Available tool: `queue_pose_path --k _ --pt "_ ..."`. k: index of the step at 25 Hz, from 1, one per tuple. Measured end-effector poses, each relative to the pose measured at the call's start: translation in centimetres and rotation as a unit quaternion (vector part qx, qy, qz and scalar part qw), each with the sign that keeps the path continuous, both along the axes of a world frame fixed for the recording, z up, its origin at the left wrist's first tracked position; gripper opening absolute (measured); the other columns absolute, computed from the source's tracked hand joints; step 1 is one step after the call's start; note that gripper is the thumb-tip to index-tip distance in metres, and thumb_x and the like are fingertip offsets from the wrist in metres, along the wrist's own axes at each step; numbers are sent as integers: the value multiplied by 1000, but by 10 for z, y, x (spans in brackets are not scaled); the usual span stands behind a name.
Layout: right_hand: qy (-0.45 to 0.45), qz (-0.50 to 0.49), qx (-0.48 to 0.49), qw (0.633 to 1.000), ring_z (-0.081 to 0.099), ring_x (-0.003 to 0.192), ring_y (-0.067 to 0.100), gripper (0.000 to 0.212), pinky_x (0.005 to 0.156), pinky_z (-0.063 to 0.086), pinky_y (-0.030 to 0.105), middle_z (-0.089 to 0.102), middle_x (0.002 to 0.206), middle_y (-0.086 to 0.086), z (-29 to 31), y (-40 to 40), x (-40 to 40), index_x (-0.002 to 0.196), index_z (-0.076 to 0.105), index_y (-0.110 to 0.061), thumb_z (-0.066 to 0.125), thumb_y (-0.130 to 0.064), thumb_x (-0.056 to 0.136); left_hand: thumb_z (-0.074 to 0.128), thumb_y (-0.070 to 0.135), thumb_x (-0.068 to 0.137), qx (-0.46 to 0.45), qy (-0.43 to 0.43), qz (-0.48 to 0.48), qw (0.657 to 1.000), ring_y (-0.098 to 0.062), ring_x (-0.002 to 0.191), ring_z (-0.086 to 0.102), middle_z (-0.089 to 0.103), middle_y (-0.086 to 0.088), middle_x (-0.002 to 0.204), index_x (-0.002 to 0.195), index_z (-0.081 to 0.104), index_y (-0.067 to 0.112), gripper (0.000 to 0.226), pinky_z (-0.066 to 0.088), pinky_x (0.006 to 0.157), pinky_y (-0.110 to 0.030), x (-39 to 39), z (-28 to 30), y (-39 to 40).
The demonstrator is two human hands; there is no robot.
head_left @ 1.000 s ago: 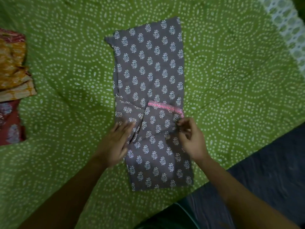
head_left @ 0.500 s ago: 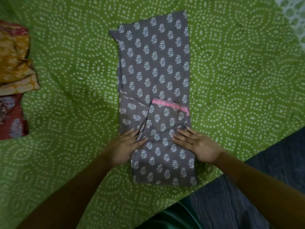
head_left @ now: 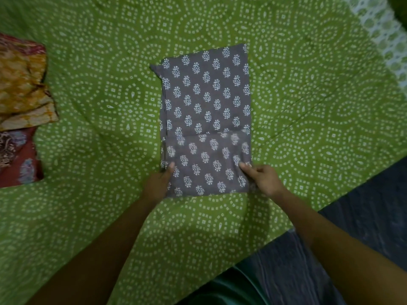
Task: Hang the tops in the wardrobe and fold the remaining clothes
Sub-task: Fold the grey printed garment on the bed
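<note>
A soft grey cotton garment with white leaf sprigs (head_left: 206,119) lies as a long rectangle mid-bedspread, its near end folded up into a doubled flap. The left hand (head_left: 157,186) and right hand (head_left: 263,179) each pinch 1 near corner of that flap. Green dotted-circle bedspread (head_left: 308,133) lies bare all round; orange and maroon printed clothes (head_left: 21,106) sit at the left edge.

Grey garment (head_left: 206,119): matt printed cloth, smooth.
Bedsheet (head_left: 99,89): matt dotted green cloth.
Folded pile (head_left: 19,89): printed cloth, crumpled.
</note>
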State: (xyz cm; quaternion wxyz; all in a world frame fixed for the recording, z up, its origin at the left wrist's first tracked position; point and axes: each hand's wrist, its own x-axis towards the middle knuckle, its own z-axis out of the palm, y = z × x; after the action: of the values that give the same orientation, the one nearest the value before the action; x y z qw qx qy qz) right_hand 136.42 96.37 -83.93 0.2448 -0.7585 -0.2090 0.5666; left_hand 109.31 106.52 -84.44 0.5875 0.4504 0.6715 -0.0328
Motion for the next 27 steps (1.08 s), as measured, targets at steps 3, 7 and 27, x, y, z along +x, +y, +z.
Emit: queue_pose_path --k 3,7,27 --pt "-19 -20 4 1000 61 64 6 29 66 49 27 71 68 -4 -9 21 2 66 70 -12 71 -36 83 61 56 84 3 -35 13 999 -28 87 68 71 -21 94 83 70 2 55 52 89 -46 -3 -7 10" --pt "-75 -4 62 995 57 60 -4 20 57 43 17 69 71 -12 -6 -9 -9 72 68 -23 64 -31 90 56 43 93 188 28 -97 977 -22 72 61 69 -11 77 72 65 8 42 48 74 -40 0 -3 -6" --pt "-390 697 226 558 21 144 24 68 117 14 44 28 155 4 -38 66 56 151 24 -19 29 -13 84 30 19 86 421 49 -731 535 -28 141 30 33 -8 153 147 33 11 61 20 115 -47 10 -27 93"
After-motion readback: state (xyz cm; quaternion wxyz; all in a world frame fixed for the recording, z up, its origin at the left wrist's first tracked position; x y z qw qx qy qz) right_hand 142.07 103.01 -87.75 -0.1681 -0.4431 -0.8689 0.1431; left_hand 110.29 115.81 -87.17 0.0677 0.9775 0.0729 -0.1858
